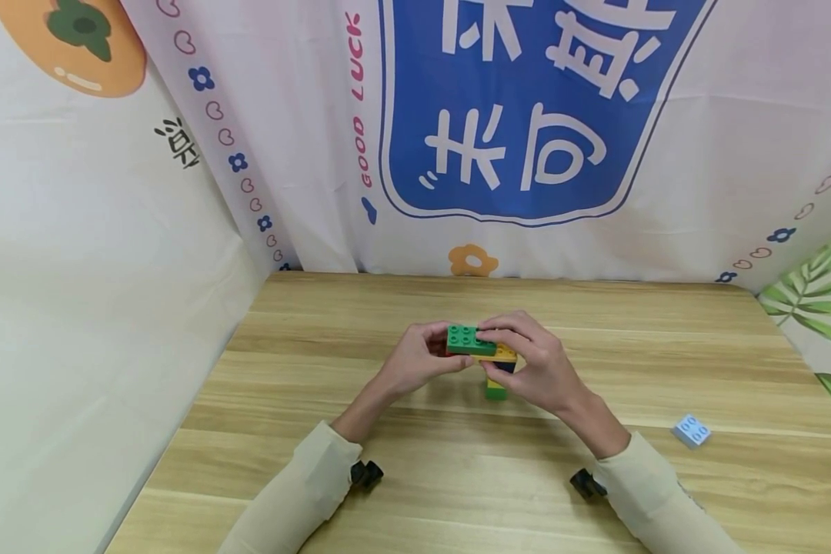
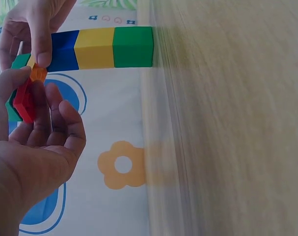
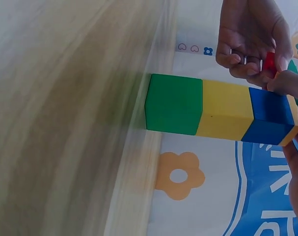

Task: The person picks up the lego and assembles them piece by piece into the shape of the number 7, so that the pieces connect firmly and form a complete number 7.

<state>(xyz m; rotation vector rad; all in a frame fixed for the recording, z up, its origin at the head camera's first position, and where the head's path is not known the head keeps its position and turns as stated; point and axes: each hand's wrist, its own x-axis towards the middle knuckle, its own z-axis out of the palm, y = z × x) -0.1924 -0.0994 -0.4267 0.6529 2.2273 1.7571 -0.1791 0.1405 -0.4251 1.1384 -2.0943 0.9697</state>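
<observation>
"Green studded rectangular plastic brick (image 1: 462, 340): where is it?"

"On the orange studded plastic brick (image 1: 506, 352), above the upright stack of green, yellow and blue plastic cubes (image 2: 94, 48), reaching toward nine o'clock."

"Fingers?"

"Left hand (image 1: 415, 362) pinches the red plastic brick (image 2: 24, 102) underneath; right hand (image 1: 543, 365) grips the orange one."

"And beyond?"

"Light-blue square plastic brick (image 1: 692, 431), at four o'clock."

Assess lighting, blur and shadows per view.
Head: bright, fairly even light, soft shadow on the table below the left hand, cloth print legible; left wrist: dimmer, table grain soft, tower edges clear; right wrist: also dim, table blurred into broad streaks, tower edges clear.
</observation>
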